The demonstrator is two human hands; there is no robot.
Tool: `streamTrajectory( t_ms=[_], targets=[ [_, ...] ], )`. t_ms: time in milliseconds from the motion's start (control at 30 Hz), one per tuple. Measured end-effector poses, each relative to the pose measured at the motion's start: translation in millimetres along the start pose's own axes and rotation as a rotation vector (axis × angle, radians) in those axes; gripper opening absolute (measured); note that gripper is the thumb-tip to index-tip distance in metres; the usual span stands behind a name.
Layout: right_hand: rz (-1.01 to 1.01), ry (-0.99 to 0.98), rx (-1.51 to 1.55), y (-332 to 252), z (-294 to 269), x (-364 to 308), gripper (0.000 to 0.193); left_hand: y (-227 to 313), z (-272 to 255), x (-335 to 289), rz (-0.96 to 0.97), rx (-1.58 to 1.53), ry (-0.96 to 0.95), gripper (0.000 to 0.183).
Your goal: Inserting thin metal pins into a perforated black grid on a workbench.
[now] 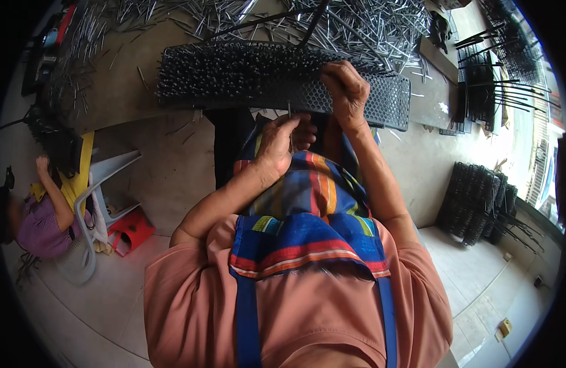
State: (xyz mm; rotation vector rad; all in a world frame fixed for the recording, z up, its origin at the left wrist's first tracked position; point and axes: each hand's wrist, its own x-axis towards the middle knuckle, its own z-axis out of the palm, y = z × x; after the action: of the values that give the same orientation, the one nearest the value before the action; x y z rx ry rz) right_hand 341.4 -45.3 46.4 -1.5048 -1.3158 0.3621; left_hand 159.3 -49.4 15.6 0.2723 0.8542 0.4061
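Observation:
A long dark rack (381, 101) with a honeycomb of holes lies across the table's near edge. Thin dark pins (215, 73) stand packed in its left and far parts, while the near right holes show bare. Over this bare part my right hand (347, 92) is closed in a pinch; what its fingertips hold is hidden. My left hand (277, 142) is curled just in front of the rack's near edge, palm partly up. A thin metal rod (289, 108) sticks up from its thumb and fingers.
Loose shiny metal rods (369, 30) lie heaped at the table's back. Dark racks with long rods (479, 98) stand at right, and more stacked racks (476, 202) on the floor. At left, a person (47, 214) sits by a grey plastic chair (90, 202) and a red container (133, 232).

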Motion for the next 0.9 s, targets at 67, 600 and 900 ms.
streamTrajectory(
  t_ms=[67, 600, 900],
  targets=[
    [-0.015, -0.005, -0.018, -1.2, -1.3, -3.3, 0.015, -1.0, 1.0, -0.7, 0.011, 0.009, 0.007, 0.022],
    [-0.088, 0.006, -0.368, 8.5, 5.7, -15.9, 0.01, -9.7, 9.1, 2.8, 0.004, 0.038, -0.018, 0.02],
    [-0.067, -0.04, -0.432, 6.9, 7.3, -5.4, 0.013, -4.4, 16.6, 1.5, 0.002, 0.131, -0.035, 0.024]
  ],
)
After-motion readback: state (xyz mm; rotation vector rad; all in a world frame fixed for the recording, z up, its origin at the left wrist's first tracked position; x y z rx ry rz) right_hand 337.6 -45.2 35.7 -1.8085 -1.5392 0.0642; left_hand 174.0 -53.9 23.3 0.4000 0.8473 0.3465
